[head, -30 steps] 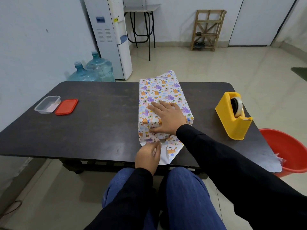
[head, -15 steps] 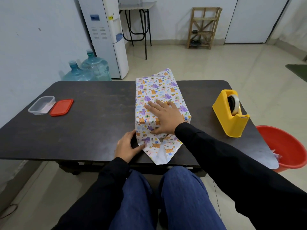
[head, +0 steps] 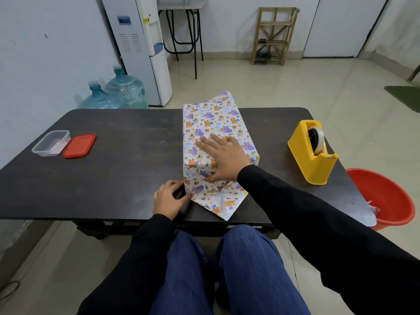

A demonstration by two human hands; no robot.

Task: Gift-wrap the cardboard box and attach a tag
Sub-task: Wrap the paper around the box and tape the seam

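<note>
Pressing my right hand (head: 223, 160) flat on top of the wrapped box (head: 211, 123), I am holding it down with my fingers straight and spread a little. That hand is gripping nothing.

The box is lying in the middle of the dark worktop (head: 127, 160), with its long side pointing away from me. The wrapping paper (head: 229, 114), with little purple and orange animals on it, is covering all of the box that I can see. At the near end the paper is sticking out in a pointed flap (head: 219, 202). The flap is lying flat on the worktop, close to the near edge. At the far end the paper is standing up loose and open.

My left hand (head: 169, 198) is resting on the worktop at the near left corner of the box. Its fingers are curling in and the tips are touching the paper there. I cannot tell if they are pinching the paper or only pushing on it.

A yellow tape dispenser (head: 311, 160) is sitting on the right side of the worktop, well apart from the box, with a roll of tape (head: 318, 139) in it. On the far left a clear plastic tub (head: 51, 143) is sitting with a red lid (head: 79, 145) just beside it. A red bucket (head: 386, 201) is standing on the floor (head: 272, 87) by the right end of the worktop.
</note>
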